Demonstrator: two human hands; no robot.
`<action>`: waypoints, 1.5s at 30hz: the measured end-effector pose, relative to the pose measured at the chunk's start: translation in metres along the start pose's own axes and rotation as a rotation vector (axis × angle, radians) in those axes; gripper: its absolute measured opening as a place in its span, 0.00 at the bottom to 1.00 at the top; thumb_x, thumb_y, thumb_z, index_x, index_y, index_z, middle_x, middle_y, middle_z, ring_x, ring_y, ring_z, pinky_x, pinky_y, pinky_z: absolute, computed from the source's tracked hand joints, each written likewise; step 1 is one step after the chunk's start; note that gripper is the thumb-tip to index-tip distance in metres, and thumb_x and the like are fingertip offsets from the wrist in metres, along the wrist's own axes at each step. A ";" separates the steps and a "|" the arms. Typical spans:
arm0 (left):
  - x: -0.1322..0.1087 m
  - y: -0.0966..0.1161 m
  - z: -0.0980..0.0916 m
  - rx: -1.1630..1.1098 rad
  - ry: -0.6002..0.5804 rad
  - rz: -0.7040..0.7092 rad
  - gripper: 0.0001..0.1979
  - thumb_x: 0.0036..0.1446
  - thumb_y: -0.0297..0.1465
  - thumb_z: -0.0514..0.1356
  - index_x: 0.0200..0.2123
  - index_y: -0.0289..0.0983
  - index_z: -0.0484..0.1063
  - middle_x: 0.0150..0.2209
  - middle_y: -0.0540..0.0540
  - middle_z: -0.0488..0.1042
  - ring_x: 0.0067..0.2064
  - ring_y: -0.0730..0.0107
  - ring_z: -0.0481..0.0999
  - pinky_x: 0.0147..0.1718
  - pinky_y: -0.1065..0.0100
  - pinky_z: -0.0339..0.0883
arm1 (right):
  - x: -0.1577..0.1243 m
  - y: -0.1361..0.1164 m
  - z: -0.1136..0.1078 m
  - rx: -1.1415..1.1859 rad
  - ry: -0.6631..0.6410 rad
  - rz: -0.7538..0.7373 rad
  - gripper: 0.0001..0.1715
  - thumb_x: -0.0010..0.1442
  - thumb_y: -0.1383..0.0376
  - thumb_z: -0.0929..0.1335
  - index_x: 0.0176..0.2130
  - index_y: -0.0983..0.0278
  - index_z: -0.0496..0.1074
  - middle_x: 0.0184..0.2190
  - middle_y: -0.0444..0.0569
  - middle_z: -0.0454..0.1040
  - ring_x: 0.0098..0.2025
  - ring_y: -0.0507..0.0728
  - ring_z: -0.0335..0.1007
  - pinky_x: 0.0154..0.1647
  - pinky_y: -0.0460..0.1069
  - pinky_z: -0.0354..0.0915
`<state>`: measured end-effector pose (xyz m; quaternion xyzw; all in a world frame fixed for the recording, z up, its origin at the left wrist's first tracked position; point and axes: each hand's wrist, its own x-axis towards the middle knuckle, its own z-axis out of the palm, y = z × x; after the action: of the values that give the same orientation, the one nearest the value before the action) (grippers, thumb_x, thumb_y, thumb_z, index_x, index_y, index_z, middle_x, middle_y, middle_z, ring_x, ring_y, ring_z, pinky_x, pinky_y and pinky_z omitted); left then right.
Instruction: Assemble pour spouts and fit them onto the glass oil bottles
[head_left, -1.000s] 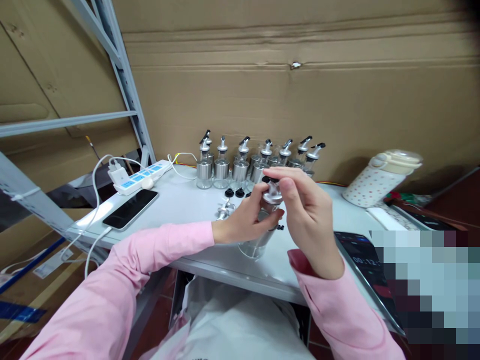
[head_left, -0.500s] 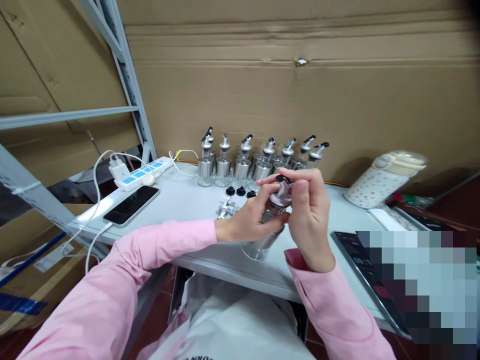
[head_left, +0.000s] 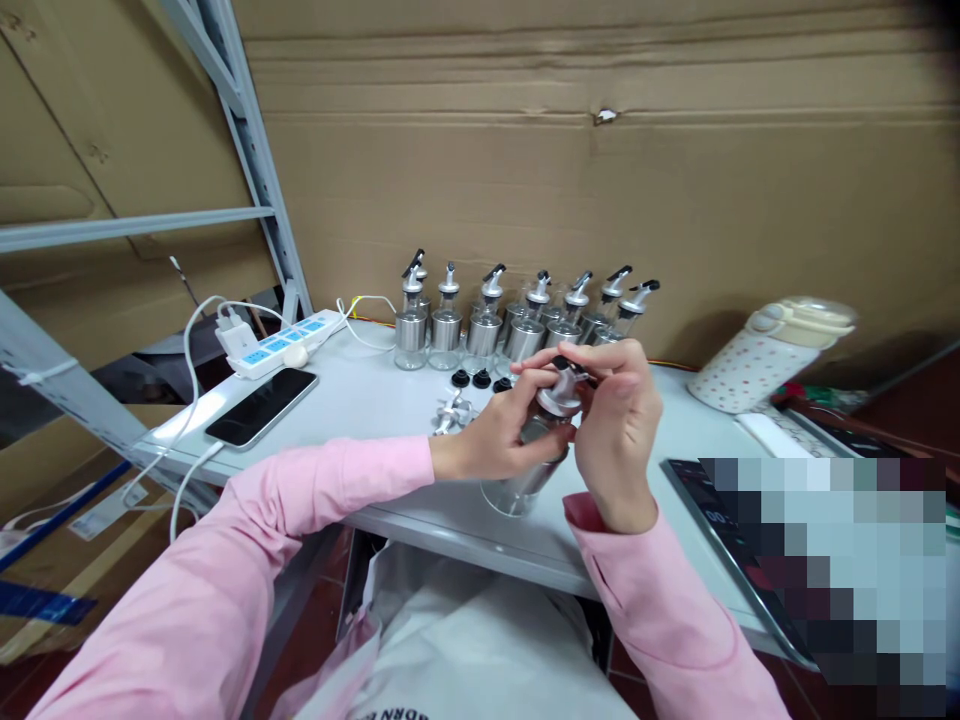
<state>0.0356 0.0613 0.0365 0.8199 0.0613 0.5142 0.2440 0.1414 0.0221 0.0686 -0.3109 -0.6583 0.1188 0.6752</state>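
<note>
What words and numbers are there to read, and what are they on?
"00:" on the tablet; the rest is hidden by mosaic blocks.
Black letters on the pale cloth: upside down, cut off, not surely readable.
White label on the cardboard box: too blurred.
Held glass bottle: no words visible.

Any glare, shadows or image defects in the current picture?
Head view: bright glare on the tabletop left of the phone; head view: soft shadow on the cardboard beside the speckled tumbler; head view: dark smudge in the upper-right corner, blocky pixelation at lower right.
</note>
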 end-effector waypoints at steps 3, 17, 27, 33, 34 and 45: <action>-0.001 -0.001 -0.001 0.064 0.014 0.020 0.15 0.57 0.33 0.55 0.46 0.38 0.53 0.40 0.44 0.68 0.41 0.64 0.72 0.43 0.59 0.67 | 0.001 0.001 0.001 -0.030 0.014 -0.035 0.22 0.62 0.47 0.57 0.38 0.58 0.68 0.31 0.46 0.74 0.33 0.56 0.75 0.30 0.51 0.69; 0.025 0.008 -0.050 0.212 -0.035 -0.141 0.22 0.62 0.42 0.51 0.54 0.40 0.51 0.37 0.46 0.70 0.36 0.65 0.73 0.37 0.62 0.68 | -0.016 -0.015 -0.018 -0.044 0.006 -0.028 0.28 0.62 0.46 0.55 0.56 0.54 0.61 0.58 0.51 0.62 0.60 0.61 0.58 0.58 0.62 0.58; 0.058 -0.070 -0.137 0.560 0.181 -0.355 0.24 0.63 0.39 0.50 0.57 0.36 0.47 0.44 0.40 0.70 0.46 0.62 0.73 0.52 0.54 0.60 | -0.061 -0.003 -0.017 -0.107 0.141 0.014 0.24 0.64 0.51 0.54 0.50 0.59 0.66 0.49 0.55 0.69 0.52 0.63 0.66 0.50 0.64 0.63; 0.054 -0.102 -0.118 0.563 0.093 -0.429 0.24 0.62 0.29 0.50 0.58 0.29 0.44 0.53 0.30 0.64 0.55 0.59 0.67 0.55 0.56 0.57 | -0.071 0.004 -0.022 -0.186 0.049 0.038 0.23 0.65 0.53 0.54 0.51 0.59 0.65 0.50 0.54 0.68 0.54 0.62 0.63 0.52 0.63 0.61; 0.054 -0.106 -0.115 0.557 0.083 -0.440 0.24 0.62 0.28 0.50 0.58 0.29 0.44 0.55 0.28 0.62 0.56 0.59 0.66 0.56 0.56 0.56 | -0.072 0.004 -0.022 -0.189 0.051 0.042 0.23 0.65 0.53 0.54 0.51 0.59 0.65 0.50 0.54 0.68 0.54 0.62 0.63 0.52 0.62 0.61; 0.048 -0.127 -0.110 0.636 0.046 -0.468 0.23 0.61 0.26 0.50 0.57 0.27 0.46 0.58 0.28 0.51 0.64 0.56 0.52 0.63 0.56 0.43 | -0.081 0.012 -0.018 -0.225 0.045 0.076 0.24 0.65 0.53 0.53 0.50 0.61 0.66 0.48 0.55 0.69 0.52 0.62 0.65 0.51 0.61 0.62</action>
<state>-0.0192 0.2262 0.0555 0.8067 0.4084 0.4182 0.0871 0.1530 -0.0191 -0.0034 -0.4121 -0.6398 0.0629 0.6457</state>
